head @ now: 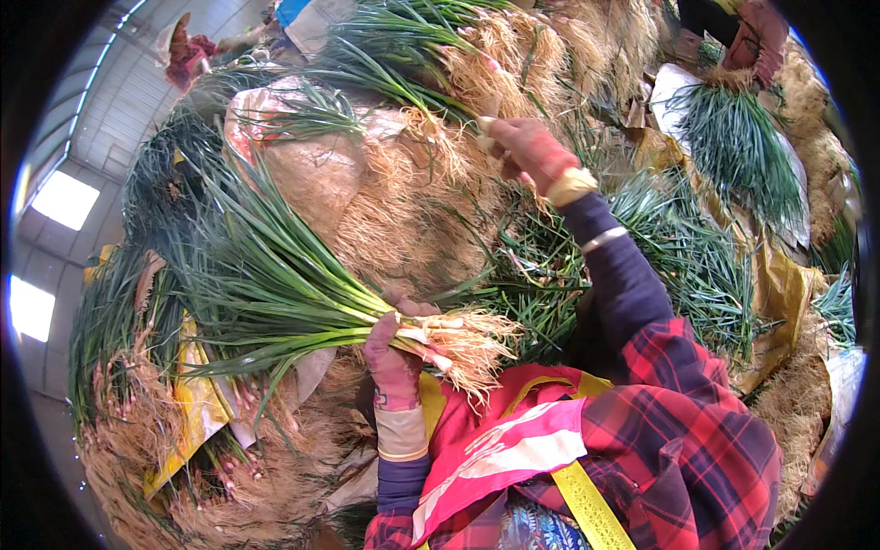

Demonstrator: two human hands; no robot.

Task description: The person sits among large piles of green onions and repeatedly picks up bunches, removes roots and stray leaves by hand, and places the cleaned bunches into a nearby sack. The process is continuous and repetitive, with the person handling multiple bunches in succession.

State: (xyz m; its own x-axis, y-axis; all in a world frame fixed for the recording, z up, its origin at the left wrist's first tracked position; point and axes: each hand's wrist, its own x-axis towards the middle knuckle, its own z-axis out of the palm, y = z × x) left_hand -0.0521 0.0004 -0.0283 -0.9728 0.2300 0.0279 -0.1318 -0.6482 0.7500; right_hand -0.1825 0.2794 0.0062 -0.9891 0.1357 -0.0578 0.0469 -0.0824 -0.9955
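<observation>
My left hand (393,354), in a pink patterned glove, is closed around a bunch of spring onions (330,295). Their green leaves fan out to the upper left, and the pale roots (467,344) point right, over my lap. My right hand (529,151), in a reddish glove with pale fingertips, reaches forward to the pile of spring onions (405,55). Its fingertips meet the end of a green stalk there, but blur hides whether they grip it. Close by, a few loose spring onions (430,130) lie on the root-covered heap.
Loose green leaves (543,275) lie below my right arm. On the left, more spring onions (110,330) stand around a yellow sheet (196,405). A co-worker's gloved hand (756,41) is at another bunch (742,137) at upper right. Another person (185,55) is at far left.
</observation>
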